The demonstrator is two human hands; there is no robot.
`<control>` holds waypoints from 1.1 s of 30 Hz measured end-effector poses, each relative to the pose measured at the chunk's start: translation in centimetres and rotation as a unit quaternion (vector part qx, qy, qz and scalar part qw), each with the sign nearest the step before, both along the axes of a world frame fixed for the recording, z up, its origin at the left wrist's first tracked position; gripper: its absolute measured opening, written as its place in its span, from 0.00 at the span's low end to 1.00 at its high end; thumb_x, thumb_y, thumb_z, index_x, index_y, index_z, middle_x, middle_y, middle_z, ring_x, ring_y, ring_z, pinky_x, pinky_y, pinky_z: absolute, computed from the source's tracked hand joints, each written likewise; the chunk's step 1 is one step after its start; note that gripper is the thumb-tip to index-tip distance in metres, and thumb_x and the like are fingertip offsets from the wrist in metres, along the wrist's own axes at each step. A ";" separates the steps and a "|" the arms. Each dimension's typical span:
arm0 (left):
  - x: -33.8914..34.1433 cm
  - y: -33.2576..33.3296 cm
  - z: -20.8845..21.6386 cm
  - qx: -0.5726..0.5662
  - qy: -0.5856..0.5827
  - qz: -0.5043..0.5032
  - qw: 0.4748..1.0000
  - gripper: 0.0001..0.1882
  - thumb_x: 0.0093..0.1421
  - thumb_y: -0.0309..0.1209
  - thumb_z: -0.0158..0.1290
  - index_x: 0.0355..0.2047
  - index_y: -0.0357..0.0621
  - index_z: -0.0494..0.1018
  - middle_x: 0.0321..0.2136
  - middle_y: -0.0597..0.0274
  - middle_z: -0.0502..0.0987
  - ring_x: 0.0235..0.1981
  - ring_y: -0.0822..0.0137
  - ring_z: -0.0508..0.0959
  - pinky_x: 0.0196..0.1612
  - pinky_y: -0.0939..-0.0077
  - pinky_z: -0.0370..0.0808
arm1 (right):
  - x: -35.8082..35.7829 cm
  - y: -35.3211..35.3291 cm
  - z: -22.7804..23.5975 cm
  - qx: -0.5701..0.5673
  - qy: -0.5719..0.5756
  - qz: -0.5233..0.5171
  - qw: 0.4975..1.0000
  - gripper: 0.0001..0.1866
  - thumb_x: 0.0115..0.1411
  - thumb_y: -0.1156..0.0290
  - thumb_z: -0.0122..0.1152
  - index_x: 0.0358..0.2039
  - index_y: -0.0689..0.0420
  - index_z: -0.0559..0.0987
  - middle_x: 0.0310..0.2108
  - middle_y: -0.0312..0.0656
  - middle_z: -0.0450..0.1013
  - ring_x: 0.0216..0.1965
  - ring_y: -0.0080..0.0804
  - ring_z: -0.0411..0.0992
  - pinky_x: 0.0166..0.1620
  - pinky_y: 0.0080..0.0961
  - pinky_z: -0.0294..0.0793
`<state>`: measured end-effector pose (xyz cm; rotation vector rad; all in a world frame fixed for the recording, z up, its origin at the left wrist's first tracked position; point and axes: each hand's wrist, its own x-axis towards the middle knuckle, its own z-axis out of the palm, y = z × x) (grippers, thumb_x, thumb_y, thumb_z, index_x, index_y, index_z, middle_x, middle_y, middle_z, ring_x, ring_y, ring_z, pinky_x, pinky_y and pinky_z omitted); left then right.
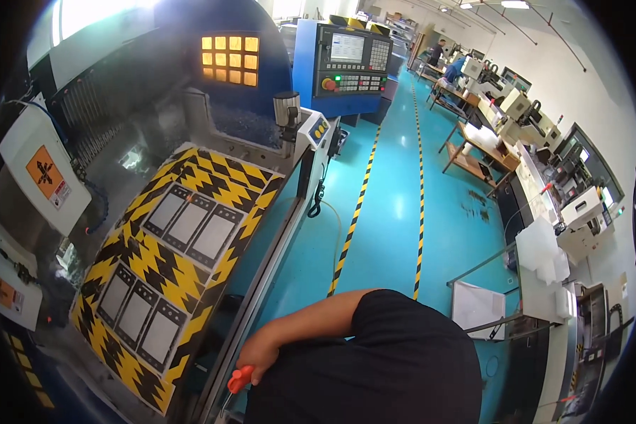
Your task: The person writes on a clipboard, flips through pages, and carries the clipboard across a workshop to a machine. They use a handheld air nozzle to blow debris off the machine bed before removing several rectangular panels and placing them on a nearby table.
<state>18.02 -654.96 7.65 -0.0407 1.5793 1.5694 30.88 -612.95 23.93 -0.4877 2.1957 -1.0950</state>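
My right hand (258, 355) is closed around an orange-red air blow gun (240, 379), whose thin metal nozzle points down toward the lower edge. My right forearm reaches left across my black shirt, just outside the front rail (261, 272) of a machine. My left hand is out of the picture. Inside the machine, left of my hand, lies a bed (164, 263) covered in yellow-and-black striped tape. Two groups of dark-framed, grey rectangular plates lie flat on it: a farther group (189, 226) and a nearer group (136, 318), each three across.
A blue control panel (350, 67) with screen and buttons stands beyond the machine. White covers (44, 159) with orange labels hang at left. Striped floor lines (360, 205) run along the blue aisle. Benches (484, 148) and a wire-framed cart (478, 304) stand at right; people are far off.
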 end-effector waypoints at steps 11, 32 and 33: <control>-1.1 3.7 20.4 -0.117 0.503 0.012 0.856 0.11 0.63 0.28 0.58 0.44 0.37 0.80 0.40 0.52 0.83 0.43 0.55 0.83 0.49 0.64 0.77 | 6.1 11.8 28.4 0.173 0.016 -0.262 0.949 0.23 0.58 0.55 0.74 0.45 0.58 0.79 0.33 0.42 0.81 0.33 0.39 0.82 0.38 0.33 0.77; -4.1 6.1 18.8 -0.348 0.648 -0.127 0.666 0.30 0.56 0.62 0.59 0.38 0.45 0.81 0.38 0.60 0.84 0.46 0.57 0.82 0.59 0.52 0.73 | -6.8 -0.5 27.6 0.509 0.135 -0.053 0.849 0.18 0.60 0.56 0.69 0.37 0.58 0.76 0.25 0.48 0.78 0.33 0.53 0.78 0.37 0.45 0.73; -4.1 6.2 18.8 -0.346 0.650 -0.127 0.665 0.30 0.56 0.62 0.59 0.38 0.45 0.81 0.38 0.60 0.84 0.46 0.57 0.82 0.59 0.52 0.73 | -6.6 0.0 27.8 0.517 0.121 -0.074 0.844 0.18 0.61 0.56 0.69 0.37 0.57 0.76 0.26 0.49 0.78 0.33 0.55 0.78 0.39 0.46 0.73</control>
